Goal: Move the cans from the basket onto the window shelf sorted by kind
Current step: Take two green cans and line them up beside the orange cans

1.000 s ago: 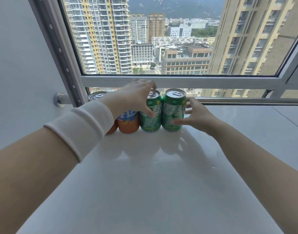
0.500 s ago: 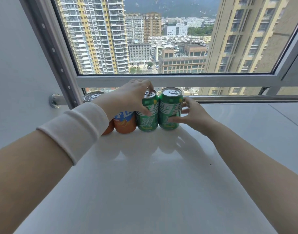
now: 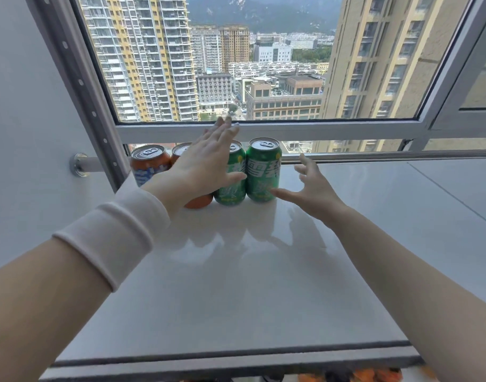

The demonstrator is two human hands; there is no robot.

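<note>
Several cans stand in a row at the back of the white window shelf (image 3: 236,285), against the window. From the left: an orange can (image 3: 149,164), a second orange can (image 3: 199,201) mostly hidden behind my left hand, a green can (image 3: 233,186) and another green can (image 3: 263,169). My left hand (image 3: 206,164) hovers in front of the middle cans with its fingers straight and spread, holding nothing. My right hand (image 3: 309,188) is just right of the rightmost green can, fingers spread, thumb near the can's base, not gripping it. The basket is not in view.
The window frame (image 3: 263,130) and a metal rail (image 3: 388,155) run behind the cans. A grey wall (image 3: 21,133) closes the left side. The shelf's front edge (image 3: 236,357) is near the bottom, with orange things (image 3: 354,376) below it.
My left hand has let go of the inner green can and opened flat. My right hand has drawn back from the rightmost green can and spread its fingers.
</note>
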